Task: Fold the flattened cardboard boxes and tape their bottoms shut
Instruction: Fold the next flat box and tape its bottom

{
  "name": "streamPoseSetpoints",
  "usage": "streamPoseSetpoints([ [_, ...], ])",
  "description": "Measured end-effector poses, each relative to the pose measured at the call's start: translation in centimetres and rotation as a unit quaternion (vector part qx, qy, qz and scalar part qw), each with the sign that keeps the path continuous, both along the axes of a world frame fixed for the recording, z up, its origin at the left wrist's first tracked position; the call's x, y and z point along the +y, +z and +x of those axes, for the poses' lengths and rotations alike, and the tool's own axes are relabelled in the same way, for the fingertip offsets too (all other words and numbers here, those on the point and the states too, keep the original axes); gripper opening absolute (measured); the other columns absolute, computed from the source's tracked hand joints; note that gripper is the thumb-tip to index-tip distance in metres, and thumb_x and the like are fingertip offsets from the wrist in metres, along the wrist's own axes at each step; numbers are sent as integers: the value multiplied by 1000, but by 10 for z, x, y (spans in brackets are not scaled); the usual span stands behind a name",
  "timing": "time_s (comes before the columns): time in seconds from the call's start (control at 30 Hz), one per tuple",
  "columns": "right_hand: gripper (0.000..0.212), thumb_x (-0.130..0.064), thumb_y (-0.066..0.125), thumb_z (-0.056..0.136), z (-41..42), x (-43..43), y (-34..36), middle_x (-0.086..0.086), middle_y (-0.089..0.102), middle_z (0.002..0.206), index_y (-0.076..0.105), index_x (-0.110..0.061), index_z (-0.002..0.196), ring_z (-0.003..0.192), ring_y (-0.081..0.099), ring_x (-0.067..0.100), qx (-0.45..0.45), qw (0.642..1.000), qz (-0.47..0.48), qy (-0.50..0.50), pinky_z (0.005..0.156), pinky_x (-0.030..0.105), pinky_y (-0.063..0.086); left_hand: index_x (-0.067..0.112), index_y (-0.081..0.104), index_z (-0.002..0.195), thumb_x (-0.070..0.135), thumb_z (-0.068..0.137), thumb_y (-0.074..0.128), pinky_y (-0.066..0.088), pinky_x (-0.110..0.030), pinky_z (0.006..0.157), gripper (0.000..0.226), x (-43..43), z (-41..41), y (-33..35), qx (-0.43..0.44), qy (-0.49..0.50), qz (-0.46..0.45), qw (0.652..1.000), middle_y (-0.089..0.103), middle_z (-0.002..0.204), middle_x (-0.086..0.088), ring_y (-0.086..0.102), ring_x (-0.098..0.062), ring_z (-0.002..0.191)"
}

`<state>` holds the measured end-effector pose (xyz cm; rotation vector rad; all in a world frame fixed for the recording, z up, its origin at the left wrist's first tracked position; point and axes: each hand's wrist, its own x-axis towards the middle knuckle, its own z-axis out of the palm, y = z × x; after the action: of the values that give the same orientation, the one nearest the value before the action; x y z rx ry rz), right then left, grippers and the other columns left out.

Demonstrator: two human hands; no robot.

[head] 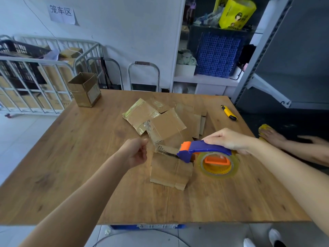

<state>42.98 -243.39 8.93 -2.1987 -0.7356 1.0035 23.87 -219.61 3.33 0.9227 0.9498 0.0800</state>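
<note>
My right hand (229, 140) grips the blue handle of a tape dispenser (204, 152) with an orange front and a clear tape roll. The dispenser's nose sits over the far edge of a flattened cardboard box (169, 172) lying mid-table. My left hand (137, 152) hovers just left of that box, fingers curled with the thumb on top, and nothing shows in it. Behind lies a loose pile of several flattened boxes (160, 122). An erected open box (84, 89) stands at the table's far left corner.
A yellow utility knife (228, 112) lies at the far right of the wooden table (71, 157). Another person's hand (272, 136) rests at the right edge. A metal cage cart (35, 82) with cartons stands left; shelving (267, 68) stands right.
</note>
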Motion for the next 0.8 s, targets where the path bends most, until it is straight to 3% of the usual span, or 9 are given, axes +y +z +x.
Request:
streamPoseSetpoints([
  [0.17, 29, -35, 61, 92, -3, 3, -2, -10, 73, 99, 71, -19, 115, 92, 69, 12, -26, 999, 15, 24, 74, 23, 54, 11, 53, 66, 5, 95, 53, 56, -34, 64, 30, -9, 5, 13, -117, -6, -5, 993, 42, 56, -2, 43, -12, 51],
  [0.23, 28, -35, 61, 92, -3, 3, -2, -9, 73, 98, 72, -20, 114, 90, 69, 12, -29, 999, 12, 25, 70, 21, 52, 11, 58, 59, 5, 96, 51, 56, -43, 74, 38, -11, 4, 15, -123, -20, -4, 992, 45, 53, -2, 45, -13, 53],
  [0.33, 27, -35, 61, 92, -2, 3, -5, -4, 74, 101, 72, -21, 113, 91, 69, 13, -28, 999, 5, 18, 70, 21, 53, 8, 57, 70, 6, 97, 50, 52, -53, 85, 28, -11, 1, 7, -112, -19, -11, 993, 46, 53, -2, 46, -15, 57],
  [0.53, 26, -33, 63, 92, -3, 5, -9, -8, 71, 105, 70, -25, 116, 92, 68, 13, -50, 998, -9, 45, 67, 19, 51, 5, 47, 76, 1, 98, 47, 59, -47, 69, 23, -15, 1, -17, -123, 70, -62, 988, 38, 63, -6, 44, -17, 58],
  [0.7, 24, -31, 59, 94, -11, 5, -11, -12, 71, 101, 70, -27, 116, 85, 66, 6, -88, 992, -9, 86, 63, 12, 47, 3, 49, 80, 0, 98, 47, 60, -40, 68, 18, -15, 0, -28, -117, 81, -76, 987, 37, 67, -6, 44, -15, 60],
  [0.77, 23, -30, 59, 94, -12, 4, -12, -12, 71, 99, 70, -28, 114, 83, 67, 6, -94, 992, -9, 87, 60, 10, 47, 5, 47, 79, 3, 97, 50, 61, -38, 69, 18, -6, 3, -24, -98, 10, 5, 995, 40, 67, -5, 45, -15, 59],
  [0.8, 23, -31, 59, 95, -13, 3, -13, -12, 72, 98, 70, -29, 114, 83, 67, 6, -97, 991, -9, 86, 60, 10, 47, 8, 46, 78, 7, 97, 52, 59, -37, 71, 20, 1, 5, -20, -64, -50, 98, 992, 42, 68, -5, 46, -14, 59],
])
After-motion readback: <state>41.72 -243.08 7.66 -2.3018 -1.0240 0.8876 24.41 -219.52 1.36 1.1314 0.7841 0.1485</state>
